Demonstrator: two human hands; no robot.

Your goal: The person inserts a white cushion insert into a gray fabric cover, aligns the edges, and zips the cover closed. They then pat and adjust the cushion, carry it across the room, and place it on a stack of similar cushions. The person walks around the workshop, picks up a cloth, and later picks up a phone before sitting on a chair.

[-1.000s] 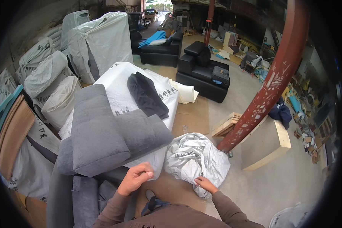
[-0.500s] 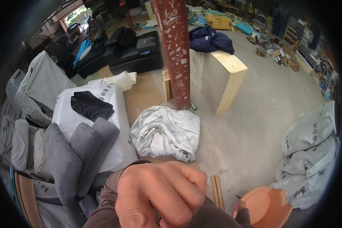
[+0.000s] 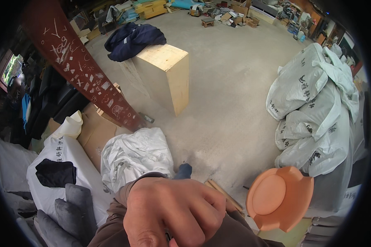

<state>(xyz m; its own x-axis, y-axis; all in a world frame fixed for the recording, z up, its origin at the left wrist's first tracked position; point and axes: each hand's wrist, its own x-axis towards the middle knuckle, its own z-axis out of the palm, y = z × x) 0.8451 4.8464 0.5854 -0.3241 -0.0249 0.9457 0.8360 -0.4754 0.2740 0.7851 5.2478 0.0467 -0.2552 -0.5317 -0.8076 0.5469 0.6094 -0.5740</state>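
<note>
Close up at the bottom middle, my left hand (image 3: pixel 175 210) comes out of a brown sleeve (image 3: pixel 118 201). Its fingers are curled in and the thumb is bent at the lower edge. A small dark bit shows between them, too little of it to name. My right hand does not show. Past the knuckles lies a crumpled white plastic sack (image 3: pixel 138 154), partly covered by my left hand and sleeve. Beside it a dark blue shoe or leg end (image 3: pixel 184 171) rests on the concrete. To the right stands an orange moulded seat shell (image 3: pixel 292 197).
A red steel column (image 3: pixel 88 74) leans across the left. Beyond it stands a wooden box (image 3: pixel 165 78) with a navy jacket (image 3: pixel 136 39) on top. Wrapped grey bundles (image 3: pixel 313 111) are piled at right. Grey cushions (image 3: pixel 72 210) and a white-wrapped block (image 3: pixel 86 173) lie left. Wooden strips (image 3: pixel 224 193) lie nearby.
The view has swung right, so the column, box and sack sit further left. A hand-like shape beside the orange seat no longer shows. My left hand keeps its curled pose.
</note>
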